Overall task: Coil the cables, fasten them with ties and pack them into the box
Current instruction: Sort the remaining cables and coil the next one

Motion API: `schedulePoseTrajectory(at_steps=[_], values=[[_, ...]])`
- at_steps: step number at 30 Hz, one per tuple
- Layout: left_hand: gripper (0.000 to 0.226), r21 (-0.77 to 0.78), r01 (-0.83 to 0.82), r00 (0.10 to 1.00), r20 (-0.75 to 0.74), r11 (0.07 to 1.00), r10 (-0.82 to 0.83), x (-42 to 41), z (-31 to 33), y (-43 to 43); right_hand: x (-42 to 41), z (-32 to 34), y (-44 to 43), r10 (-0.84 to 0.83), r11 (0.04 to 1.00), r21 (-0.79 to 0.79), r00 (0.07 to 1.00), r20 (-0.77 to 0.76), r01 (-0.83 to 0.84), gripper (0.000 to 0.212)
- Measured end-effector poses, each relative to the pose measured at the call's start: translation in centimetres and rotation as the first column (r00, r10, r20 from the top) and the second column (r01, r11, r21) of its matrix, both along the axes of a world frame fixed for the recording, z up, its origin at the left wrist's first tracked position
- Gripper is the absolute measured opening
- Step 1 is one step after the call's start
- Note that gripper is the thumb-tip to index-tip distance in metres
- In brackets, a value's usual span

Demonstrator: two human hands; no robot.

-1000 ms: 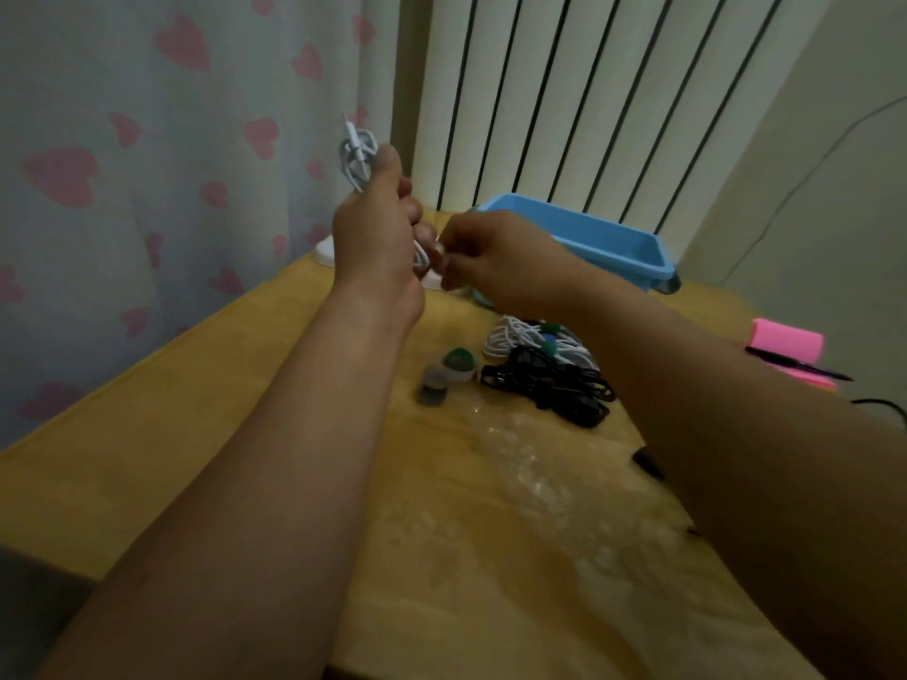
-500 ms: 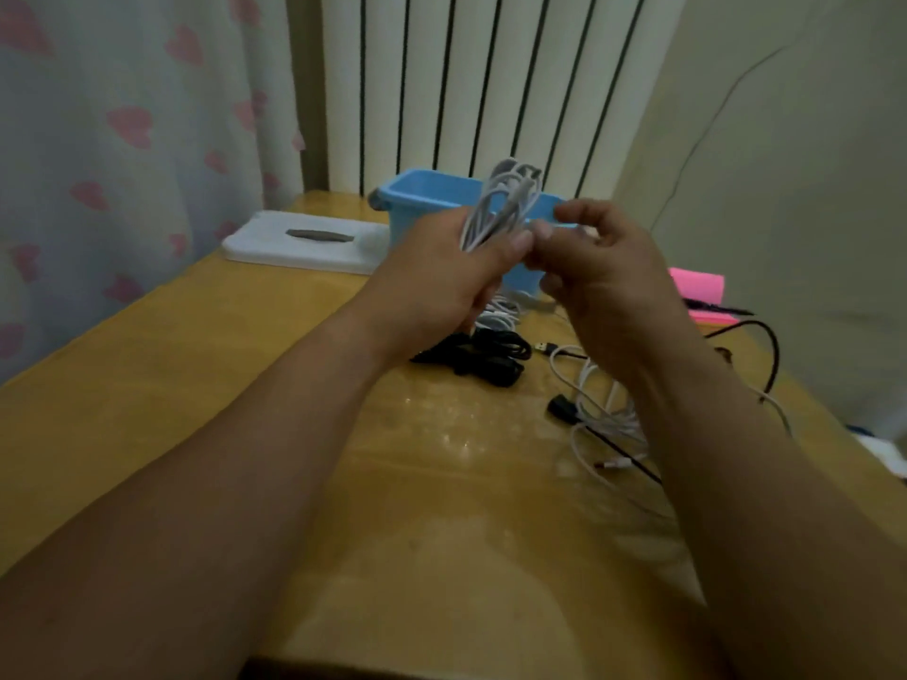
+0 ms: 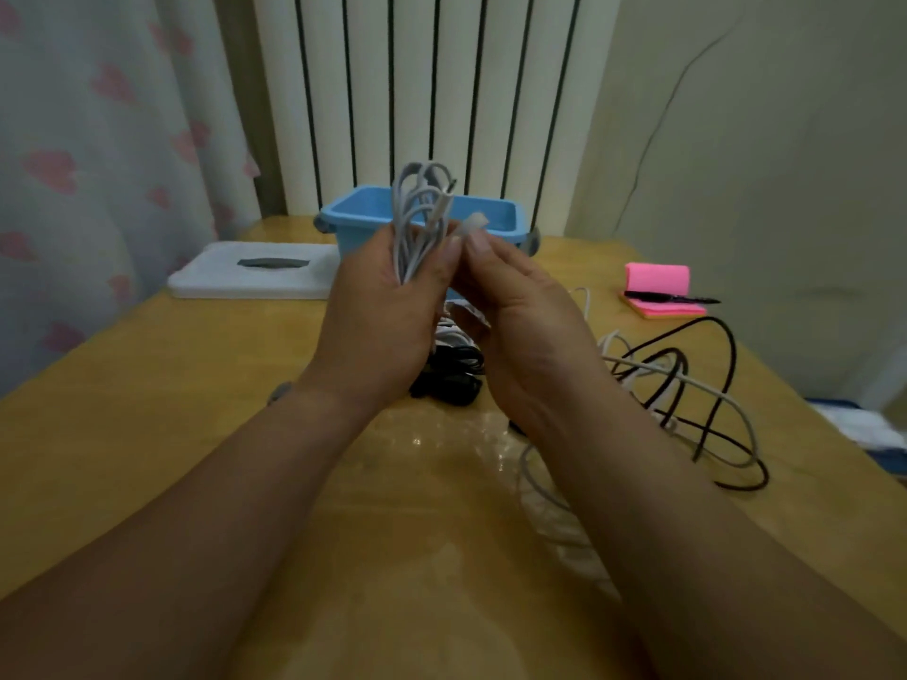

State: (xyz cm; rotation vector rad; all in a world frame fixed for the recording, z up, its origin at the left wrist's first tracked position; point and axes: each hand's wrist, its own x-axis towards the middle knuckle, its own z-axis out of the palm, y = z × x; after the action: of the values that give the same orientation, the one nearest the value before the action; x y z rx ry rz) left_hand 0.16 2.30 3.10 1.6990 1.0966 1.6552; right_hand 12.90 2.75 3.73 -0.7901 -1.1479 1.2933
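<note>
My left hand (image 3: pixel 380 311) grips a coiled white cable (image 3: pixel 419 213) upright above the table, its loops standing out above my fingers. My right hand (image 3: pixel 520 316) is pressed against it and pinches a small whitish piece, a tie or the cable's end (image 3: pixel 473 223); I cannot tell which. Behind the hands stands the blue box (image 3: pixel 491 220). A tied black cable bundle (image 3: pixel 454 373) lies under my hands, with a white bundle partly hidden beside it. Loose black cable (image 3: pixel 706 380) and loose white cable (image 3: pixel 687 385) sprawl at the right.
A white flat lid (image 3: pixel 250 277) lies at the back left. Pink sticky notes (image 3: pixel 660 292) with a black pen (image 3: pixel 672 297) sit at the back right. A radiator and a heart-print curtain stand behind the wooden table (image 3: pixel 147 409). The table's right edge is close.
The view swung right, from the curtain to the box and loose cables. My hands stay together on the white coil, now centred in front of the box.
</note>
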Motion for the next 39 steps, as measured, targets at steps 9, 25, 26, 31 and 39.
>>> schedulePoseTrajectory(at_steps=[9,25,26,31,39], values=[[0.026,-0.252,0.026,0.995,0.098,0.967,-0.002,-0.6,0.2,0.6,2.5,1.7,0.0,-0.350,0.930,0.130,0.936,0.032,0.343,0.019],[0.012,-0.213,0.116,0.832,-0.513,0.970,-0.212,-2.1,0.0,1.0,0.5,-1.0,-0.5,-0.344,0.916,0.368,0.783,0.518,0.159,0.025],[0.015,-0.251,0.125,0.829,-0.505,0.960,-0.240,-2.2,0.1,1.0,0.6,-1.0,-0.4,-0.346,0.918,0.361,0.779,0.523,0.165,0.026],[0.017,-0.419,0.141,0.860,-0.396,0.897,-0.321,-2.2,1.4,0.8,1.2,-0.6,-0.5,-0.317,0.939,0.290,0.799,0.511,0.186,0.029],[0.040,-0.324,0.247,0.957,-0.065,0.913,-0.282,-2.0,1.0,-0.2,1.1,-0.5,-0.8,-0.287,0.939,0.301,0.866,0.409,0.169,0.027]])
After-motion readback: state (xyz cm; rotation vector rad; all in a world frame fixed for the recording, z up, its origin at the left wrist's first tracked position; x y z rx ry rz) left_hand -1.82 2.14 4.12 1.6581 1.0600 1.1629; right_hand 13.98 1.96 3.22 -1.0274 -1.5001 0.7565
